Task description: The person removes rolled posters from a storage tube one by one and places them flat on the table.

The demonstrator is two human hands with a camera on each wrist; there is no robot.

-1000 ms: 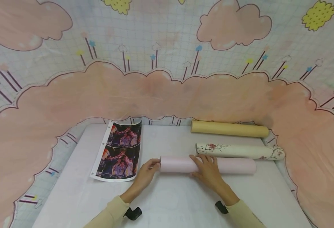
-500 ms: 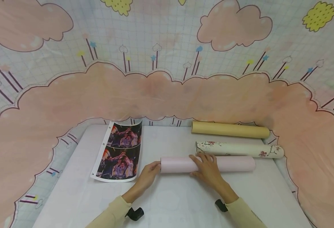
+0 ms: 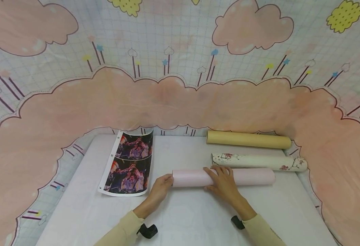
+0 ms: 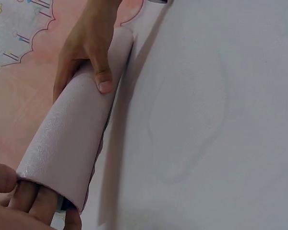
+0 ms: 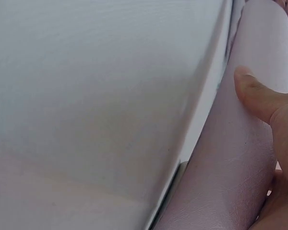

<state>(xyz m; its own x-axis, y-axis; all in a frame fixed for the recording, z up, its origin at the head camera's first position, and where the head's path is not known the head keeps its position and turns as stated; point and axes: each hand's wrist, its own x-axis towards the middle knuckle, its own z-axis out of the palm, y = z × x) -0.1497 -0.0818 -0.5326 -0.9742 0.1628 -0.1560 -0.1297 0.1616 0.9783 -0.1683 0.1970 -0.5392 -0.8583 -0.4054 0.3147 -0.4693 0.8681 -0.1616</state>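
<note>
A pale pink wallpaper roll (image 3: 188, 178) with a finely textured surface lies sideways across the table. At its left end, my left hand (image 3: 160, 188) holds the rim. The left wrist view shows this hand's fingers (image 4: 41, 203) tucked into the roll's open end. My right hand (image 3: 224, 185) grips the roll from above near its middle. In the right wrist view, its thumb (image 5: 259, 93) lies along the near side of the roll. The roll's inside is mostly hidden.
Just behind lies a white floral roll (image 3: 256, 162); farther back is a yellow roll (image 3: 247, 139). A sheet with two printed photos (image 3: 129, 167) lies left on the white table (image 3: 183, 218). A cloud-patterned cloth (image 3: 180, 102) hangs behind.
The pink roll shifts slightly, and the floral roll behind it turns a little, its printed flowers sitting differently. My left hand's fingers move in closer at the rim; the right hand keeps its grip.
</note>
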